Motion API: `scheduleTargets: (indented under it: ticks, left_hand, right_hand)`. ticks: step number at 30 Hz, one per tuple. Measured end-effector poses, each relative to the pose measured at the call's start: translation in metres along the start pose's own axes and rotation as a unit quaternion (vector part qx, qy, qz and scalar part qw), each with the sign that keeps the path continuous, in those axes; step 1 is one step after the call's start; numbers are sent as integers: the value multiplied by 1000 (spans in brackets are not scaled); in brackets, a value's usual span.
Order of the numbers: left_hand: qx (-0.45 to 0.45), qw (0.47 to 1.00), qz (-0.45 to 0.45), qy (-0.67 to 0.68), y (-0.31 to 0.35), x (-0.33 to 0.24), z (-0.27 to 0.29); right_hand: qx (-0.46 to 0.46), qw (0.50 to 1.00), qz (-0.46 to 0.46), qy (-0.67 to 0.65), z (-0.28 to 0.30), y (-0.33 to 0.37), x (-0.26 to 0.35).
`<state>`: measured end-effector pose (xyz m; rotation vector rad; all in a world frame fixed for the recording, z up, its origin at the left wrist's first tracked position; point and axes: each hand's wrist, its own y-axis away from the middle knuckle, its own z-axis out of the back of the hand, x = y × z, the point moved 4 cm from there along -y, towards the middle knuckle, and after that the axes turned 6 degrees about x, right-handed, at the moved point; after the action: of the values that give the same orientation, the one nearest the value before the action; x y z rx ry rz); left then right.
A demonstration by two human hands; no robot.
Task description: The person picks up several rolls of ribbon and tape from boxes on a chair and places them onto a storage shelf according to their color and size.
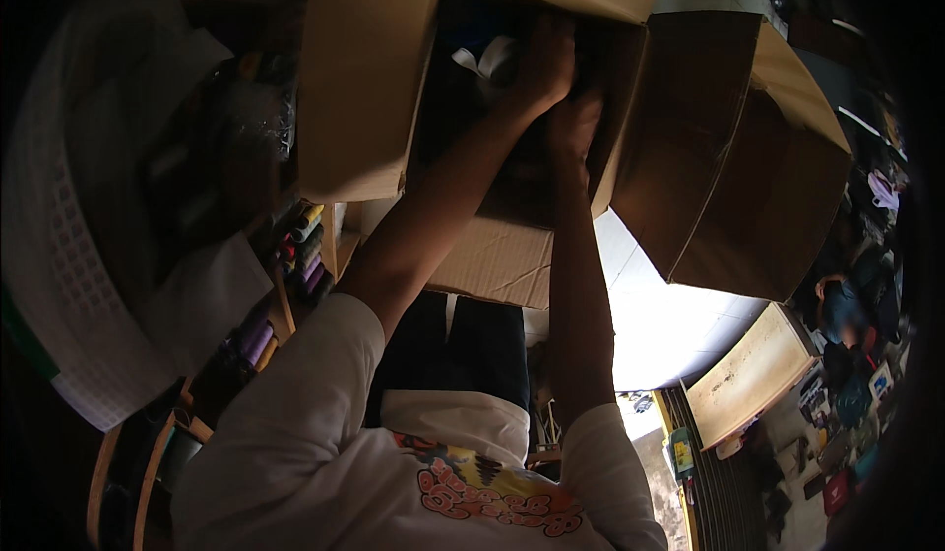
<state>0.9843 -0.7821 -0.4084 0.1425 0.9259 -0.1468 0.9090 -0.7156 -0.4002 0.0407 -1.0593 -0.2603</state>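
Note:
Both of my arms reach into an open cardboard box point(369, 88) whose inside is in deep shadow. My left hand point(549, 64) is deep in it, near the far wall, its fingers curled in and partly lost in the dark. Just nearer and to the right, my right hand point(575, 123) is also curled, close to the box's right wall. What either hand holds, if anything, is too dark to make out. Beside my left hand lies a white strap or strip of cloth point(487, 61) on dark contents.
Another open cardboard box point(728, 157) stands against the right side. Spools of coloured thread point(307, 251) sit on a wooden shelf at left, near white sheets point(212, 300). A wooden board point(753, 374) lies at lower right; a person point(845, 320) is beyond it.

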Motion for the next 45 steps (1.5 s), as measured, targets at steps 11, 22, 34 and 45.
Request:
scheduleTargets:
  ticks: [11,22,34,45]
  left_hand:
    - [89,901,-136,-402,31,52,21]
    - [35,962,-90,-254,41,54,13]
    - [50,996,78,-4,49,47,32]
    - [-32,974,123,189,106,26,107]
  right_hand:
    - [-111,955,112,250,-42,23,-29]
    - [10,952,21,304,-49,16,-68]
    - [-9,988,-155,-15,-34,6,-65]
    - [18,988,-134,-81,40,60,61]
